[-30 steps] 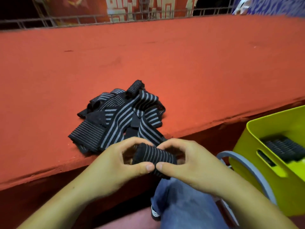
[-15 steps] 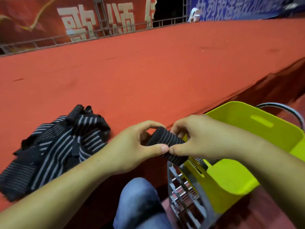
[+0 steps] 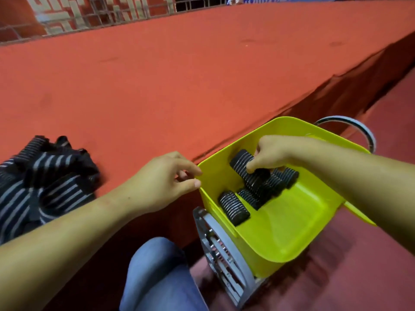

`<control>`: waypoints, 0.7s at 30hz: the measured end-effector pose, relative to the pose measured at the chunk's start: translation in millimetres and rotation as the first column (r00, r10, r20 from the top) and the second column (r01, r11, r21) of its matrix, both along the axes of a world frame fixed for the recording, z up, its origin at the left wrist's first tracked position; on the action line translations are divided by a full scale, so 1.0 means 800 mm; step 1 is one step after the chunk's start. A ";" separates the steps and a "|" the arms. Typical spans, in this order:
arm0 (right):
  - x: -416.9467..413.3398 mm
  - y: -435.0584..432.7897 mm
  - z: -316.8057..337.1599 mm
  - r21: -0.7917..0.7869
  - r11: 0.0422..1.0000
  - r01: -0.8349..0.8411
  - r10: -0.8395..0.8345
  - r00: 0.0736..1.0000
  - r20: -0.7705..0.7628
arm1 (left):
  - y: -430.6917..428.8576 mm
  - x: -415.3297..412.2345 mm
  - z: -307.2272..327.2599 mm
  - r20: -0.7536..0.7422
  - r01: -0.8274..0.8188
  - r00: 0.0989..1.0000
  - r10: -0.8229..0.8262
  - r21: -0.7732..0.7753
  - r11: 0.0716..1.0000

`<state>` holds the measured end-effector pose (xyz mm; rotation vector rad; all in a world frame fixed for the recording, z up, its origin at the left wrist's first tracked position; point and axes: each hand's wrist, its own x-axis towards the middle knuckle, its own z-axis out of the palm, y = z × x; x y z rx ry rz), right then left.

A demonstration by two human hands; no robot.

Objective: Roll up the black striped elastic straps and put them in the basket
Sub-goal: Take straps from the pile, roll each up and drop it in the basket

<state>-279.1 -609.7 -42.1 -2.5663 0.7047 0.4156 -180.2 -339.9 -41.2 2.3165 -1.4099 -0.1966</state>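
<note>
Now my right hand [image 3: 272, 152] pinching a rolled strap [image 3: 241, 160] inside the yellow basket [image 3: 289, 120], my left hand [image 3: 161, 180] loosely curled, empty, beside its rim, unrolled straps [image 3: 45, 178] heaped left, banner writing [image 3: 56, 12] unreadable.

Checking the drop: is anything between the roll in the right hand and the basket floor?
Yes: other rolls lie under the rolled strap in the right hand; the basket floor beside them is bare.
</note>
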 end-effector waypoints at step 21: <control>0.013 0.052 -0.021 0.329 0.940 -0.093 0.192 0.939 -0.285 | -0.087 0.019 0.021 0.187 0.161 0.961 -0.205 0.227 0.961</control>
